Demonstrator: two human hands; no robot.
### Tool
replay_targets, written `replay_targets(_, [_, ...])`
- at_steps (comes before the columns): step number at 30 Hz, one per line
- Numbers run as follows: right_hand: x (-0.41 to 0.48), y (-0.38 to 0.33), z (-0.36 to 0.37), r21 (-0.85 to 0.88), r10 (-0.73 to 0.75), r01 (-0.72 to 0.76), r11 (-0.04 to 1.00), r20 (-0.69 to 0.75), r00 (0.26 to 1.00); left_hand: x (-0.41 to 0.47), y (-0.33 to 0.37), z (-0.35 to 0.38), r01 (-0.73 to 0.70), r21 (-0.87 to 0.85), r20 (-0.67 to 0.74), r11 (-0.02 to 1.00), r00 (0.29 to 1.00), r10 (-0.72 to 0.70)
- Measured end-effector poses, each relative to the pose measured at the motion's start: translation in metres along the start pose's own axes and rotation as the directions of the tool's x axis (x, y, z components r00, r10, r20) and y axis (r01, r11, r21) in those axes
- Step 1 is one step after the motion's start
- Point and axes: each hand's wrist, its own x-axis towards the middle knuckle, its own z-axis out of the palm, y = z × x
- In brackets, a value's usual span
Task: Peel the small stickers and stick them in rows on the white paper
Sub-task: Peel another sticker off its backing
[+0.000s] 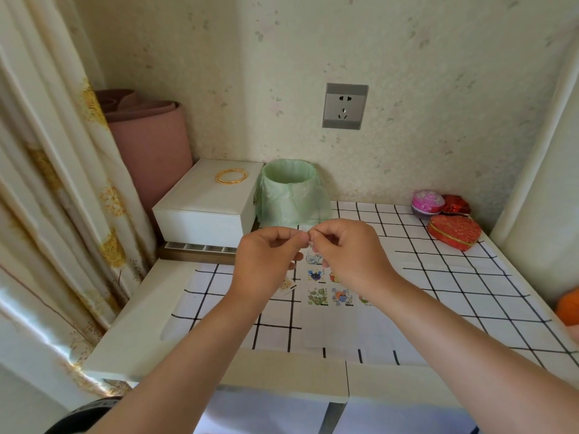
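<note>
My left hand [269,255] and right hand [347,249] pinch one small sticker [304,228]; best peeled slowly from a corner, white paper [332,330] lying directly below.

This is a room in a home. Pale flowered wallpaper [438,89] covers the wall around a wall socket [344,106]. A cream curtain [47,183] with gold flowers hangs at the left, beside a rolled pink mat [150,142]. The white counter [141,324] is spread with a black-checked cloth [454,292]. On it stand a white box [206,214] with gold bangles [231,176] on its lid, a small bin [289,189] lined with a green bag, a red heart-shaped box [454,231] and a pink round box [427,202]. Cartoon stickers [317,296] lie in front.
</note>
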Motion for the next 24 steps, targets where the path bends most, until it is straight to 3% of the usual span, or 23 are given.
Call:
replay_targets(6, [-0.0015,-0.0012,0.0032,-0.185,-0.073,0.070,0.980,-0.008,0.997,-0.0023,0.0027,0.0018,0.075,-0.050,-0.038,0.996,0.996,-0.077])
replay_targets(14, [-0.0005,-0.0012,-0.0011,-0.077,-0.048,0.048,0.996,-0.006,0.999,-0.0015,0.0034,-0.0003,0.017,0.026,-0.005,1.000,1.000,-0.017])
replay_targets(20, [0.0002,-0.0001,-0.0026,-0.123,-0.087,0.085,0.989,-0.012,0.996,-0.0069,0.0073,0.0028,0.182,-0.188,0.035,0.965,0.983,-0.179])
replay_targets(24, [0.0001,0.0005,0.0004,-0.221,-0.128,0.125,0.967,0.000,0.992,-0.0064,0.0074,0.0017,0.245,-0.203,0.045,0.948,0.969,-0.241])
